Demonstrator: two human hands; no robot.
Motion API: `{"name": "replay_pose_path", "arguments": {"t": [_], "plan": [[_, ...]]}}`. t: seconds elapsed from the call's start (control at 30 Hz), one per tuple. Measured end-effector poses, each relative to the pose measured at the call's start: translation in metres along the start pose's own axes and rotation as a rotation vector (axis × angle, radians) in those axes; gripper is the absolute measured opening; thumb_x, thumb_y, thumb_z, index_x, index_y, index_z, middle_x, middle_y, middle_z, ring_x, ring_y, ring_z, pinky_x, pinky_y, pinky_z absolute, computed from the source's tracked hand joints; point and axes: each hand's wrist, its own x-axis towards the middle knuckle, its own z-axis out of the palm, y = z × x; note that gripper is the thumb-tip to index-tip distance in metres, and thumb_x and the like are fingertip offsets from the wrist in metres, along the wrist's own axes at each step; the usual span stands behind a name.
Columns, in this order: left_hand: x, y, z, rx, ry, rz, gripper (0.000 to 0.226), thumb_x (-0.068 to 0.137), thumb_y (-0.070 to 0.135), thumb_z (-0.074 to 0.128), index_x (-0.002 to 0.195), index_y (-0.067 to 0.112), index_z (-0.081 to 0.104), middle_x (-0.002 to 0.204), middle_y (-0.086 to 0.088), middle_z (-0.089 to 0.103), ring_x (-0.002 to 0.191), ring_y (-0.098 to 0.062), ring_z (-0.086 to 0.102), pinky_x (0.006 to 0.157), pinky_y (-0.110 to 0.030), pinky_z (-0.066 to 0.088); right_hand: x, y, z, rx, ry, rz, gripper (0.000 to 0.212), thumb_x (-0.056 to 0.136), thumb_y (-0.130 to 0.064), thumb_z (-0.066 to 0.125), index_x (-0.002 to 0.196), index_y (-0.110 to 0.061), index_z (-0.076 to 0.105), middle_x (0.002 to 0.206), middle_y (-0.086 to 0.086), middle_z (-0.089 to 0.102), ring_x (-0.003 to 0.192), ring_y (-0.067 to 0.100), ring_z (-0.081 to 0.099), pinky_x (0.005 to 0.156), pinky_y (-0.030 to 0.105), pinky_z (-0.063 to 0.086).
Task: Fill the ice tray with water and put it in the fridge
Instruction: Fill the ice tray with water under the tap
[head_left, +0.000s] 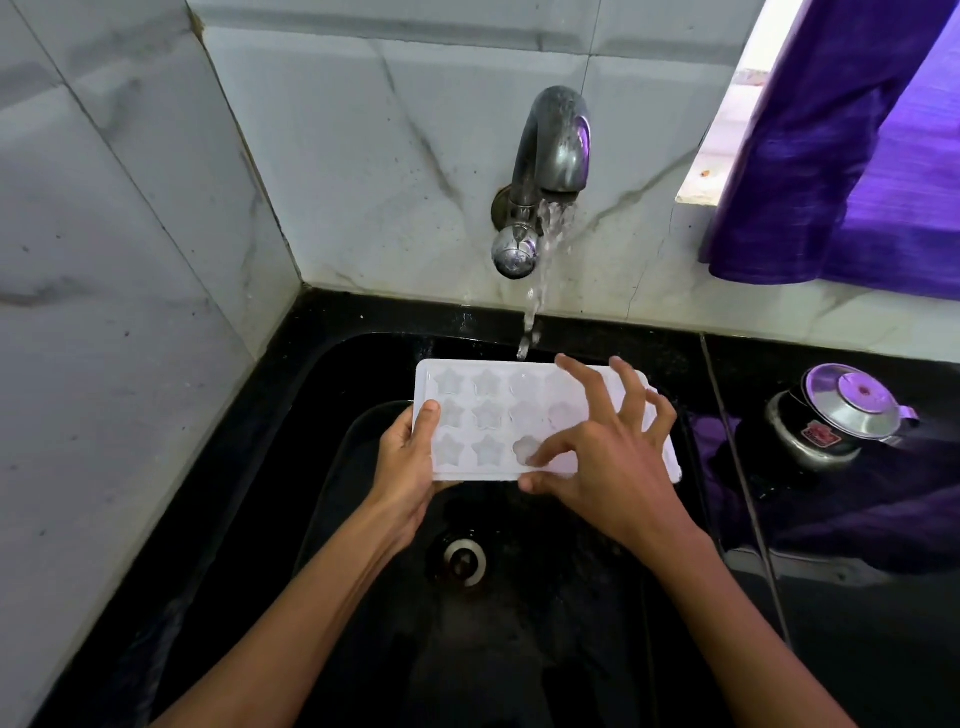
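Grip: your left hand (408, 462) pinches the ice tray (488, 415) by its left short edge | right hand (608, 452) spread, fingertips on it | tray over the sink (322, 519), long axis left-right | tap stream (540, 280) hits the far edge (shift tray away from you).

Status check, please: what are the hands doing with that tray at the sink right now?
Left hand grips ice tray by its edge. Right hand spread over it, fingers touching. Tap running, stream at far rim. Nothing blocking.
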Motion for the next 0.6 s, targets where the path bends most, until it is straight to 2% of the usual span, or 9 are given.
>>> {"name": "replay_pose_path", "arguments": {"t": [0.13, 0.23, 0.33, 0.47, 0.53, 0.6], "plan": [[0.001, 0.001, 0.001, -0.005, -0.006, -0.011, 0.023, 0.098, 0.031, 0.043, 0.105, 0.017, 0.060, 0.103, -0.007, 0.071, 0.092, -0.023, 0.070, 0.074, -0.040, 0.057, 0.011, 0.002, -0.009, 0.103, -0.014, 0.016, 0.031, 0.059, -0.067, 0.073, 0.074, -0.040, 0.072, 0.153, -0.022, 0.016, 0.143, 0.011, -0.014, 0.109, 0.047, -0.008], [0.001, 0.002, 0.003, -0.018, -0.030, -0.020, 0.025, 0.098, 0.031, 0.043, 0.107, 0.016, 0.061, 0.103, -0.007, 0.071, 0.092, -0.024, 0.070, 0.073, -0.039, 0.057, 0.025, 0.002, -0.013, 0.166, 0.033, 0.018, 0.031, 0.070, -0.067, 0.064, 0.088, -0.042, 0.069, 0.151, -0.020, 0.025, 0.146, 0.008, -0.009, 0.111, 0.049, -0.008], [0.002, 0.002, 0.007, -0.018, -0.049, -0.023, 0.027, 0.098, 0.030, 0.043, 0.111, 0.015, 0.060, 0.105, -0.008, 0.071, 0.094, -0.024, 0.069, 0.073, -0.038, 0.058, 0.040, 0.001, -0.011, 0.120, 0.036, -0.004, 0.032, 0.081, -0.061, 0.057, 0.108, -0.043, 0.062, 0.153, -0.015, 0.024, 0.147, 0.012, -0.009, 0.111, 0.051, -0.009], [0.003, 0.001, 0.011, -0.028, -0.048, -0.018, 0.026, 0.097, 0.029, 0.045, 0.107, 0.013, 0.062, 0.100, -0.010, 0.072, 0.087, -0.023, 0.071, 0.065, -0.032, 0.057, 0.053, -0.004, -0.008, 0.015, -0.066, -0.026, 0.042, 0.086, -0.062, 0.047, 0.123, -0.044, 0.054, 0.157, -0.012, 0.015, 0.146, 0.018, -0.016, 0.111, 0.054, -0.011], [0.004, 0.002, 0.012, -0.037, -0.047, -0.023, 0.026, 0.097, 0.029, 0.045, 0.107, 0.012, 0.062, 0.100, -0.010, 0.072, 0.086, -0.022, 0.071, 0.064, -0.031, 0.057, 0.057, -0.006, -0.008, -0.020, -0.074, -0.036, 0.041, 0.087, -0.062, 0.045, 0.123, -0.044, 0.055, 0.157, -0.012, 0.012, 0.145, 0.019, -0.019, 0.112, 0.055, -0.011], [0.005, 0.002, 0.012, -0.037, -0.045, -0.020, 0.027, 0.097, 0.029, 0.045, 0.108, 0.011, 0.062, 0.100, -0.011, 0.072, 0.087, -0.023, 0.070, 0.065, -0.031, 0.057, 0.060, -0.008, -0.009, -0.010, -0.063, -0.036, 0.034, 0.088, -0.061, 0.047, 0.114, -0.044, 0.061, 0.157, -0.012, 0.013, 0.145, 0.019, -0.020, 0.111, 0.054, -0.012]]}}
